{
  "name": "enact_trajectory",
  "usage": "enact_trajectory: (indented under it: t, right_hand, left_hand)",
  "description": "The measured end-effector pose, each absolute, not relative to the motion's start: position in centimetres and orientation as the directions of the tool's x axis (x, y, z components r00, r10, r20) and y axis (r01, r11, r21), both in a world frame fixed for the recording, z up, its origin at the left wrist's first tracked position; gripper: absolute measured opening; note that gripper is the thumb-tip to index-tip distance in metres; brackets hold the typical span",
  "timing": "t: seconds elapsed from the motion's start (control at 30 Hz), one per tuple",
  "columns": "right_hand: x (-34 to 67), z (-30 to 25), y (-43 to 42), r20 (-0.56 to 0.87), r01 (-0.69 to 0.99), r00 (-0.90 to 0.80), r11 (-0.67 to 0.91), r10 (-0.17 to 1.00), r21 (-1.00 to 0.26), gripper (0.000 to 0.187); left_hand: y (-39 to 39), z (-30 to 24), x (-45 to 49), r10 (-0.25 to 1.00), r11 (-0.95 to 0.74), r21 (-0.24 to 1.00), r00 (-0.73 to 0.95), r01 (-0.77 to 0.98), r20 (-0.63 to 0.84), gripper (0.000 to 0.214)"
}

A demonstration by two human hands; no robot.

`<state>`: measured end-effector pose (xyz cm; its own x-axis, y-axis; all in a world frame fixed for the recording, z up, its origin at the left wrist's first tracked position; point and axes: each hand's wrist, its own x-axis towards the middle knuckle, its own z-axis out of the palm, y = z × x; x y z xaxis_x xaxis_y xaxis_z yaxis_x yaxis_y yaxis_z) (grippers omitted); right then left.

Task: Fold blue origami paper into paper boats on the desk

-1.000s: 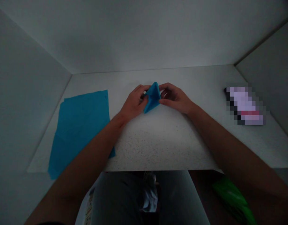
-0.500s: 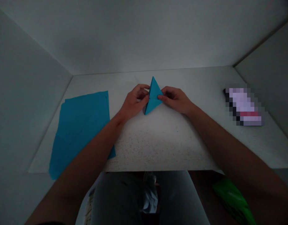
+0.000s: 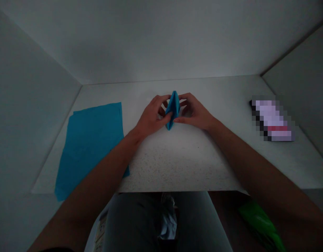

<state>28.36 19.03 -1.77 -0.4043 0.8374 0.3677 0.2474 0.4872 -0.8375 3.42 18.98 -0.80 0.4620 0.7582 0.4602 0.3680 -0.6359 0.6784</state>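
Observation:
A small piece of folded blue paper (image 3: 176,105) stands between my hands over the middle of the white table. Its folds are spread apart, showing a dark hollow inside. My left hand (image 3: 154,114) grips its left side, with the thumb pressed into the opening and the fingers behind. On the other side, my right hand (image 3: 195,111) holds the paper's right edge, the thumb low near the opening and the fingertips at the upper edge. Parts of the fingers are hidden behind the paper.
Blue paper sheets (image 3: 91,140) lie flat at the table's left, partly under my left forearm. A pixelated phone-like object (image 3: 273,120) rests at the right. The white table (image 3: 174,164) meets walls at the back and sides. Something green (image 3: 261,220) is below, at the lower right.
The folded paper was a flat triangular shape facing me; now it is turned and opened into a narrow hollow form. Both thumbs have shifted to its opening.

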Motion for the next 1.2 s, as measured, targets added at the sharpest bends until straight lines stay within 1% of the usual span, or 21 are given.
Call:
enact_trajectory:
  t: [0.03, 0.1, 0.2, 0.3, 0.4, 0.53, 0.67, 0.77, 0.87, 0.97, 1.03, 1.2]
  right_hand:
    - [28.4, -1.7, 19.0, 0.380, 0.274, -0.417, 0.513, 0.826, -0.814, 0.079]
    - [28.4, -1.8, 19.0, 0.403, 0.310, -0.440, 0.557, 0.802, -0.771, 0.070]
    - [28.6, -2.0, 19.2, 0.427, 0.311, -0.437, 0.578, 0.792, -0.754, 0.060]
    - [28.7, -2.4, 19.4, 0.421, 0.298, -0.374, 0.537, 0.827, -0.790, 0.057]
    - [28.8, -2.5, 19.4, 0.394, 0.277, -0.326, 0.485, 0.859, -0.829, 0.057]
    - [28.8, -1.8, 19.4, 0.352, 0.165, -0.355, 0.429, 0.866, -0.888, 0.062]
    - [28.6, -1.4, 19.4, 0.322, 0.118, -0.333, 0.378, 0.886, -0.918, 0.062]
    - [28.4, -1.7, 19.5, 0.305, 0.109, -0.314, 0.354, 0.899, -0.929, 0.063]
    - [28.3, -2.0, 19.5, 0.294, 0.077, -0.294, 0.330, 0.909, -0.941, 0.060]
    - [28.2, -1.7, 19.4, 0.264, 0.078, -0.292, 0.298, 0.919, -0.951, 0.054]
    - [28.1, -1.3, 19.2, 0.242, 0.090, -0.305, 0.281, 0.921, -0.955, 0.052]
    - [28.1, -0.7, 18.8, 0.177, 0.141, -0.409, 0.253, 0.895, -0.957, 0.047]
  left_hand:
    - [18.9, -0.8, 3.5, 0.738, -0.656, 0.658, 0.496, 0.369, 0.458, 0.056]
    - [18.7, -0.8, 3.5, 0.715, -0.677, 0.632, 0.539, 0.377, 0.445, 0.056]
    - [18.8, -0.7, 3.4, 0.716, -0.683, 0.618, 0.526, 0.389, 0.459, 0.049]
    - [19.3, -0.7, 3.1, 0.741, -0.668, 0.623, 0.448, 0.408, 0.501, 0.038]
    - [20.0, -0.8, 2.9, 0.776, -0.630, 0.636, 0.369, 0.445, 0.511, 0.030]
    - [20.3, -0.4, 2.9, 0.796, -0.605, 0.655, 0.353, 0.453, 0.491, 0.026]
    - [19.8, -0.2, 3.1, 0.805, -0.590, 0.697, 0.369, 0.408, 0.465, 0.027]
    - [19.6, -0.6, 3.5, 0.828, -0.544, 0.776, 0.357, 0.320, 0.433, 0.032]
    - [19.7, -1.2, 3.7, 0.869, -0.451, 0.855, 0.347, 0.257, 0.354, 0.043]
    - [19.8, -1.4, 3.8, 0.884, -0.389, 0.887, 0.371, 0.248, 0.284, 0.042]
    - [19.8, -1.3, 3.8, 0.887, -0.378, 0.897, 0.369, 0.231, 0.279, 0.045]
    - [20.0, -1.0, 3.7, 0.890, -0.380, 0.919, 0.311, 0.106, 0.332, 0.048]
